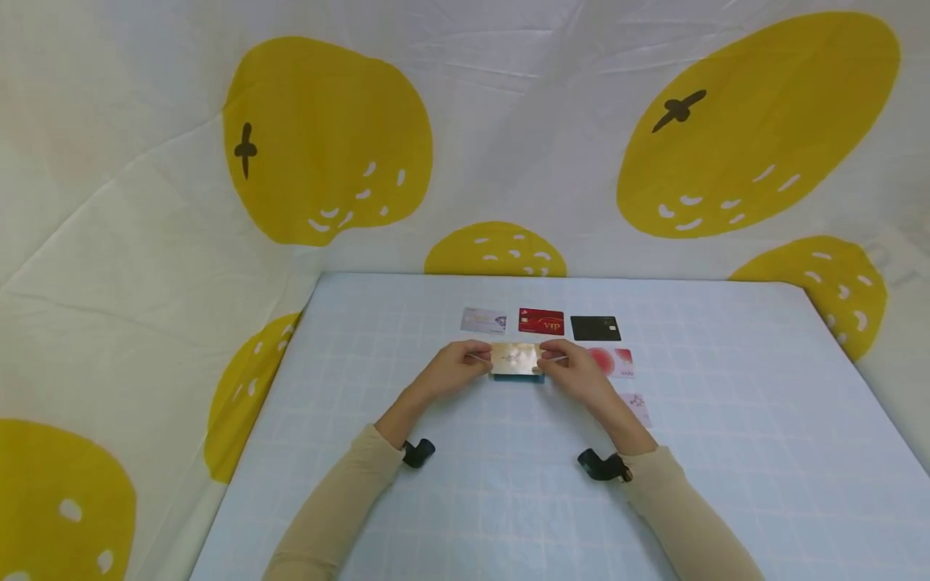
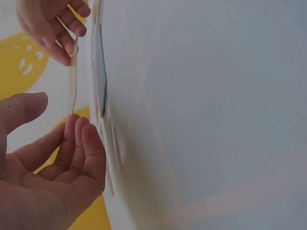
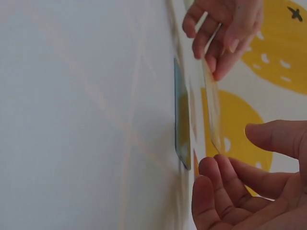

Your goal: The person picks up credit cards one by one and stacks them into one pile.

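Observation:
My left hand [image 1: 459, 365] and right hand [image 1: 574, 368] hold a gold card [image 1: 516, 359] between them, fingertips at its two short ends. In the left wrist view the card is edge-on, with the left fingers [image 2: 93, 143] at its near end and the thumb apart from it. The right wrist view shows the right fingertips [image 3: 211, 167] at the card's other end, that thumb also apart. Below the gold card lies a teal card [image 1: 518, 378] on the table, mostly covered in the head view.
Behind the hands lie a pale card [image 1: 483, 320], a red VIP card [image 1: 541, 321] and a black card [image 1: 596, 328]. A white card with a red circle [image 1: 622, 363] and a pale pink card [image 1: 639, 409] are partly hidden by my right hand and wrist. A patterned curtain [image 1: 508, 145] borders the table.

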A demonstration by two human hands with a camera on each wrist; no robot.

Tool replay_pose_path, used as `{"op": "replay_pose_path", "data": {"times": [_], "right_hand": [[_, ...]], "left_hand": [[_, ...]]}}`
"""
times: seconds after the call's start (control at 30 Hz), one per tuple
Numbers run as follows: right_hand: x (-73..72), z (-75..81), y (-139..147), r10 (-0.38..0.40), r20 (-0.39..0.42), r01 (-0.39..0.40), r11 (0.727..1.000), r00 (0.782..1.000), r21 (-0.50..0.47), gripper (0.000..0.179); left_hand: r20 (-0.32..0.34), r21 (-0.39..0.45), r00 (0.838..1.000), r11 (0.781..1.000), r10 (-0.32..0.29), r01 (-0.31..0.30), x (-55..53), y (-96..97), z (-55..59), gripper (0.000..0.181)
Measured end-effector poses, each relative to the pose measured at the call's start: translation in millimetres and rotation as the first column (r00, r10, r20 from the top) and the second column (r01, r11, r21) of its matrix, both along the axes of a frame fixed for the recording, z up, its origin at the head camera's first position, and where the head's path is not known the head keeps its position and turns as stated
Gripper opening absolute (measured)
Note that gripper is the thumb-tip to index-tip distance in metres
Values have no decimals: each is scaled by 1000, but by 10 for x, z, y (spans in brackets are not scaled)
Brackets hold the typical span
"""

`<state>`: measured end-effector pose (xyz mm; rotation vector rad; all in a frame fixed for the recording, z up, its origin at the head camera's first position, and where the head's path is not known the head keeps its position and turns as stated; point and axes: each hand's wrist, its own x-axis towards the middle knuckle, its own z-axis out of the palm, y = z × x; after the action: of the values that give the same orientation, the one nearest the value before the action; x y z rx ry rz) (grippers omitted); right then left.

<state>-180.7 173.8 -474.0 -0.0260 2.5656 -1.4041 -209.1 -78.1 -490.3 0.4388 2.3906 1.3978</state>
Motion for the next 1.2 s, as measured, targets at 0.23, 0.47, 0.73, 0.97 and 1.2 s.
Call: {"op": "replay_pose_path", "data": {"times": [0.23, 0.47, 0.73, 0.97, 1.2], "right_hand": [[-5, -33, 44, 12, -4, -12, 999, 1000, 38, 35], [-37, -92, 72, 27, 23, -28, 999, 999, 37, 34], [-52, -135, 85, 57, 21, -58, 997, 998, 53, 32], [-59, -135, 67, 57, 38, -59, 997, 998, 56, 32], [-70, -132, 62, 59, 31, -61, 995, 998, 74, 32]], "left_hand": [[1, -53, 1000, 999, -14, 14, -6, 64, -11, 34], [-34, -77, 999, 997, -21, 18, -9, 98, -50, 32], [-20, -101, 1000, 995, -10, 8, -1, 114, -53, 32], [27, -147, 1000, 989, 5, -1, -13, 135, -49, 35], [56, -172, 998, 985, 7, 2, -23, 155, -28, 37]]}}
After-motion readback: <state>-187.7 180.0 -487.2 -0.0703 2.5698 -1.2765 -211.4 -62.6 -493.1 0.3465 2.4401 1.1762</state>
